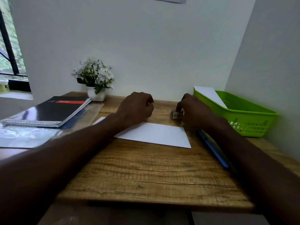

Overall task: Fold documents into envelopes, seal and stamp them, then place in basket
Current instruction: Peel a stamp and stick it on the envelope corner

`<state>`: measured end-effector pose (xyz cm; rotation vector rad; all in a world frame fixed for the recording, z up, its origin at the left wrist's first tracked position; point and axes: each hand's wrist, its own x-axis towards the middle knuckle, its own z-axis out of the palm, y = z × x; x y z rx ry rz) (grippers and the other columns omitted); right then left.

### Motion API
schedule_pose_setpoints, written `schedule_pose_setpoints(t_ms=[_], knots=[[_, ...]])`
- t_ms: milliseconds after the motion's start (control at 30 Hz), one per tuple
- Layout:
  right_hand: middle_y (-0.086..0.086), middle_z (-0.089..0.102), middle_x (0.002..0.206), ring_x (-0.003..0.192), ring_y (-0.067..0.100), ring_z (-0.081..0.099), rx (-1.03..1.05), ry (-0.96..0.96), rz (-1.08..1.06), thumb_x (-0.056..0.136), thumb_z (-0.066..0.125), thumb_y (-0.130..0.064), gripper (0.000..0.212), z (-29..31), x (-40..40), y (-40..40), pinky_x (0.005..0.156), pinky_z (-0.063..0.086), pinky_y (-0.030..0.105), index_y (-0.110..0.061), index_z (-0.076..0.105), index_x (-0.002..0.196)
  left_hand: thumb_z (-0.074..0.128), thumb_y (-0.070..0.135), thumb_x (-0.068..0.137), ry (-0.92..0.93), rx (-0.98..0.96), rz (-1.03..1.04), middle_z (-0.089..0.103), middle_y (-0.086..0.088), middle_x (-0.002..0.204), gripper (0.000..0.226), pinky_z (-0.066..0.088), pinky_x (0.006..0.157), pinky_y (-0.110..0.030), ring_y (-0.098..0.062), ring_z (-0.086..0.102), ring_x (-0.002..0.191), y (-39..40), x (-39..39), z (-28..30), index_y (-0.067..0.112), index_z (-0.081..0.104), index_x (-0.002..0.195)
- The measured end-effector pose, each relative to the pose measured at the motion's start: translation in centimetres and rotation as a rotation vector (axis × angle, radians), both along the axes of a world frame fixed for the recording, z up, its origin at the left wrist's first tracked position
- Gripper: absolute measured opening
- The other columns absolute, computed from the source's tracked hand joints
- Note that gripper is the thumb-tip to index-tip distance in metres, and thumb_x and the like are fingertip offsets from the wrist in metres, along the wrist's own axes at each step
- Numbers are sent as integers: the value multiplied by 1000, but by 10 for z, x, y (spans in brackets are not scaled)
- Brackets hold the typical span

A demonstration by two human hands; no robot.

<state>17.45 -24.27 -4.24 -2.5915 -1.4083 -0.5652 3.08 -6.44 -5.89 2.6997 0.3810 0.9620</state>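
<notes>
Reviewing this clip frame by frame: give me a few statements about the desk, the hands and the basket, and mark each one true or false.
1. The green basket already holds a white envelope. True.
2. The right hand has its fingers on a small stamp block. True.
3. The left hand holds the blue pen. False: the pen lies on the desk under the right forearm.
4. The spiral notebook sits inside the basket. False: it lies at the desk's left side.
5. A white envelope lies flat between the arms. True.
</notes>
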Motion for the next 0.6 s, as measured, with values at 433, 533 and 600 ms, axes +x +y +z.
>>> schedule_pose_setpoints(t_ms=[433, 533, 600], knots=[[-3, 68, 84, 80, 14, 63, 340, 189, 223, 90, 74, -38, 23, -4, -17, 13, 70, 47, 32, -17, 79, 82, 79, 40, 87, -88, -299, -240, 76, 9, 101, 34, 57, 92, -35, -5, 70, 98, -11, 7, -3, 21, 73, 115], [-4, 70, 89, 81, 12, 62, 385, 242, 289, 90, 74, -40, 22, -3, -22, 15, 71, 46, 32, -20, 78, 83, 82, 37, 84, -131, -410, -256, 78, 9, 96, 28, 58, 94, -38, -4, 73, 95, -6, 5, -2, 21, 77, 106], [-7, 69, 87, 80, 10, 61, 386, 277, 306, 88, 78, -34, 14, -2, -21, 16, 70, 45, 31, -19, 78, 87, 83, 32, 84, -180, -467, -281, 80, 6, 94, 21, 58, 95, -43, -9, 75, 95, -1, 5, -3, 19, 79, 101]])
